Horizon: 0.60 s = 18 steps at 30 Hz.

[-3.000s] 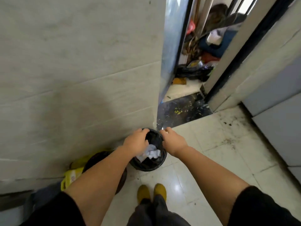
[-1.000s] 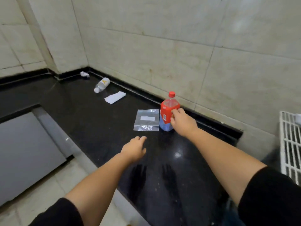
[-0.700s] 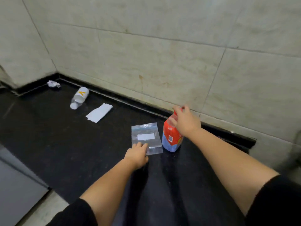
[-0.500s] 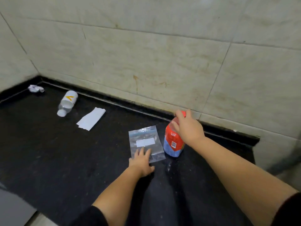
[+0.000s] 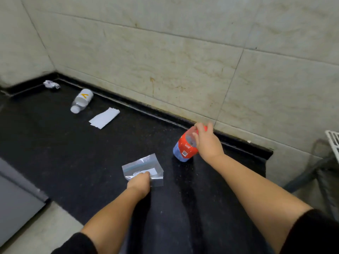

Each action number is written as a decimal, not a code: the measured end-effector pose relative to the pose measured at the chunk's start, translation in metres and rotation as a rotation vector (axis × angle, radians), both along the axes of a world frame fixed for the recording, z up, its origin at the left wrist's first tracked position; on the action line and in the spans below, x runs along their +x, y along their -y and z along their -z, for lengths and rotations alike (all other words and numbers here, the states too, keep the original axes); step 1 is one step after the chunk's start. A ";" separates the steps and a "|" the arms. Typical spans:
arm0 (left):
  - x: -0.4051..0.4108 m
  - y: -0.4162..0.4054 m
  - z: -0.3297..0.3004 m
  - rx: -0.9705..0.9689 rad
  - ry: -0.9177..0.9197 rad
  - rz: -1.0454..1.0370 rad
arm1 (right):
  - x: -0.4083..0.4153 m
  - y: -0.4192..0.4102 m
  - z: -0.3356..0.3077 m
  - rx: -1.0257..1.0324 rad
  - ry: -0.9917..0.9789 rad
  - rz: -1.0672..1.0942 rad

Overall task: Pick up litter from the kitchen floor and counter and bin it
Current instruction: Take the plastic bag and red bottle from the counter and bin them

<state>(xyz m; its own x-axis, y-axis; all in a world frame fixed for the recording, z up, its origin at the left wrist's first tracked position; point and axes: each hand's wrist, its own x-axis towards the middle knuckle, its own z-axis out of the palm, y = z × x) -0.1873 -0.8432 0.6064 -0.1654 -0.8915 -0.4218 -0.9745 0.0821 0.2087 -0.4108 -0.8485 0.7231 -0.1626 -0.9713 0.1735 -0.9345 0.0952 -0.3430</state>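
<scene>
Hands [image 5: 206, 143] on bottle [image 5: 184, 148], bag [image 5: 145, 168]

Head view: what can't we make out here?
- Red bottle: cap hidden under right hand.
- Plastic bag: near edge covered by left hand; label blurred.
- Crumpled scrap in the corner: too small to identify.
- White rack: cut off by the right edge.
</scene>
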 end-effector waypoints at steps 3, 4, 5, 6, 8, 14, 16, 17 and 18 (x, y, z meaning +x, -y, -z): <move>0.015 -0.050 -0.015 -0.074 -0.042 -0.161 | 0.016 -0.034 0.001 0.009 0.098 -0.116; 0.021 -0.068 -0.020 -0.096 -0.060 -0.224 | 0.027 -0.047 0.001 0.014 0.143 -0.162; 0.029 -0.087 -0.022 -0.115 -0.078 -0.287 | 0.041 -0.061 0.001 0.025 0.175 -0.218; 0.036 -0.109 -0.024 -0.124 -0.091 -0.350 | 0.057 -0.075 0.003 0.033 0.183 -0.294; 0.056 -0.158 -0.022 -0.126 -0.100 -0.453 | 0.092 -0.106 0.008 0.056 0.178 -0.458; 0.142 -0.343 -0.010 -0.101 -0.079 -0.898 | 0.215 -0.210 0.027 0.229 0.280 -0.811; 0.170 -0.413 -0.010 -0.088 -0.073 -1.068 | 0.254 -0.254 0.034 0.231 0.239 -0.966; 0.184 -0.447 -0.007 -0.090 -0.066 -1.140 | 0.274 -0.276 0.040 0.227 0.204 -1.051; 0.193 -0.482 -0.007 -0.088 -0.069 -1.209 | 0.292 -0.299 0.047 0.233 0.170 -1.123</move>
<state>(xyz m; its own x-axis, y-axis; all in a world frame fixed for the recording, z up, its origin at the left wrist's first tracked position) 0.0062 -0.3611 0.6130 0.7731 -0.5114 -0.3753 -0.4192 -0.8559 0.3028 -0.1184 -0.5498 0.6765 0.8073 -0.5894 0.0297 -0.4768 -0.6812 -0.5555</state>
